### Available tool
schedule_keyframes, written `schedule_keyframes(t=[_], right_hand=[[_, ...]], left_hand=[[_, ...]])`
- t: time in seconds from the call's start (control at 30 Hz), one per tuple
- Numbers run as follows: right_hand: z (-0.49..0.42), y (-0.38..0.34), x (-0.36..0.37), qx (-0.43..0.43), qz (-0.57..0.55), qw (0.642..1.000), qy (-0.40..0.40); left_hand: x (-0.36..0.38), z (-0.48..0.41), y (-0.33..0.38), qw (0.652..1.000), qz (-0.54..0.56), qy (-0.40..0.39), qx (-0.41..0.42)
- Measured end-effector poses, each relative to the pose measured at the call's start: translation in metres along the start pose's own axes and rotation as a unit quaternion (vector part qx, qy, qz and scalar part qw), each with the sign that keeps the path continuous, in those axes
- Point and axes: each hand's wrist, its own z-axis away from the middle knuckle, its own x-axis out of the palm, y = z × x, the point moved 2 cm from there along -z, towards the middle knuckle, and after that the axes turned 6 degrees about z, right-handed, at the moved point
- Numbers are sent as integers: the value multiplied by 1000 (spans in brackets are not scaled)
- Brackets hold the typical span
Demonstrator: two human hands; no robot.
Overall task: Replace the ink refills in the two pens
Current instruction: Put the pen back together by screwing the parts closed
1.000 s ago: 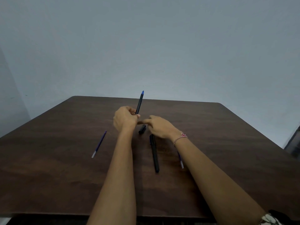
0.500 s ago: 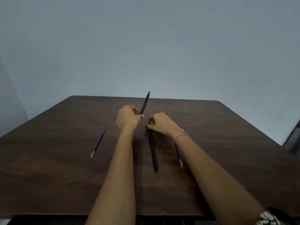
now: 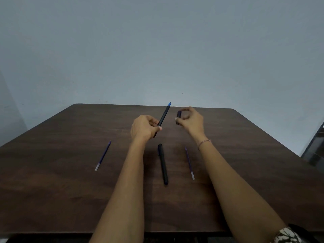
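pen (image 3: 163, 117) in left hand (image 3: 144, 128), cap (image 3: 178, 117) in right hand (image 3: 190, 119)

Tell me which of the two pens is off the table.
The pen with the blue tip, gripped in the left hand and tilted upward. The other pen lies flat between the forearms.

Black pen (image 3: 162, 163), dark-brown table (image 3: 52, 181)

A dark brown wooden worktop (image 3: 70, 190) with rounded far corners stands against a plain pale blue-grey wall (image 3: 157, 50). A dark frame (image 3: 315, 146) shows at far right.
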Motion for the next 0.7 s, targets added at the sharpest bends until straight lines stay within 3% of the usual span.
schedule_keyframes(t=[0.1, 0.2, 0.37, 0.7], right_hand=[[-4, 2, -12, 67, -241, 967, 45], [-4, 1, -19, 91, -376, 920, 56], [-3, -1, -17, 75, -417, 905, 45], [-5, -3, -17, 60, -394, 916, 44]], left_hand=[[2, 0, 0, 1000, -5, -16, 8], [3, 0, -1, 999, -20, -23, 19], [5, 1, 1, 998, -36, -39, 38], [7, 0, 1, 997, -36, -45, 45]])
